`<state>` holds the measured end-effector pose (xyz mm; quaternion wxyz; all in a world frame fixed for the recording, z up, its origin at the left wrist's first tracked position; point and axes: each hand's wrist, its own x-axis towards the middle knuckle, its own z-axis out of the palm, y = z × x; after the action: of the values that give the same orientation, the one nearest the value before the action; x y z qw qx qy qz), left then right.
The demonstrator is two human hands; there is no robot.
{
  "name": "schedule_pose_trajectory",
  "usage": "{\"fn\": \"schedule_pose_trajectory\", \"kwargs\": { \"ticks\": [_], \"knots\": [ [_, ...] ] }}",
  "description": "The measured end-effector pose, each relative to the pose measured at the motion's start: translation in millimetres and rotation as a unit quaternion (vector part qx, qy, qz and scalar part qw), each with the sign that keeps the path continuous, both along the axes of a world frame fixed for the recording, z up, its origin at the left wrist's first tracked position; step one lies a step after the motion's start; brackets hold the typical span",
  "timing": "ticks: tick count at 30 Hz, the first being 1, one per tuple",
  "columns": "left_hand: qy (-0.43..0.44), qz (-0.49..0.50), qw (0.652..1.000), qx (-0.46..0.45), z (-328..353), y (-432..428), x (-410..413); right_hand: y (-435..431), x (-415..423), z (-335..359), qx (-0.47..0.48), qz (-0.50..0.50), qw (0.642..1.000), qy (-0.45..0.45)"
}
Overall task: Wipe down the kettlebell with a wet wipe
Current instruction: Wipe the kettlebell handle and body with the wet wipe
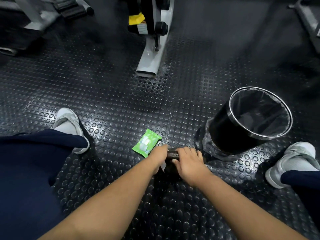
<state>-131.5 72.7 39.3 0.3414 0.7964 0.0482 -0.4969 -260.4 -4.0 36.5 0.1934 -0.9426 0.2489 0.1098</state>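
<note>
Dark kettlebell [173,154] handle under right grip [188,163], wipe [163,166] in left grip [160,155]

A gym, by every sign: the floor [110,94] is black rubber matting with raised round studs, and frames of exercise machines stand around it, a grey steel leg [152,56] carrying black rollers [161,27] and a yellow tag [136,19] at top centre, a grey frame [34,19] with a black padded bar [74,9] at top left, another frame [308,19] at top right. A dark kettlebell [172,154] sits on the floor, and the person wears light trainers [69,122]
</note>
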Motion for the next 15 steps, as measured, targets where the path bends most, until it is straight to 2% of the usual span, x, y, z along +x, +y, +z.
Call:
{"fn": "schedule_pose_trajectory", "kwargs": {
  "ticks": [2,4,7,10,12,15],
  "knots": [
    [0.02,0.048,0.998,-0.021,-3,2,-3,-1,1,0,0.001,0.001,1.0,0.009],
    [-0.017,0.054,0.998,-0.029,-5,1,-10,0,2,0,0.008,0.0,1.0,0.014],
    [-0.115,-0.047,0.992,-0.005,-4,-6,-18,-1,2,1,0.013,-0.002,1.0,0.017],
    [-0.175,-0.162,0.971,0.031,-2,-10,-20,0,1,4,0.012,0.005,1.0,0.02],
    [-0.166,-0.161,0.973,0.015,-2,-11,-17,-1,2,6,0.018,0.001,1.0,0.021],
    [-0.06,-0.047,0.997,-0.014,-2,-3,-7,0,4,7,0.023,0.001,0.999,0.03]
  ]
}}
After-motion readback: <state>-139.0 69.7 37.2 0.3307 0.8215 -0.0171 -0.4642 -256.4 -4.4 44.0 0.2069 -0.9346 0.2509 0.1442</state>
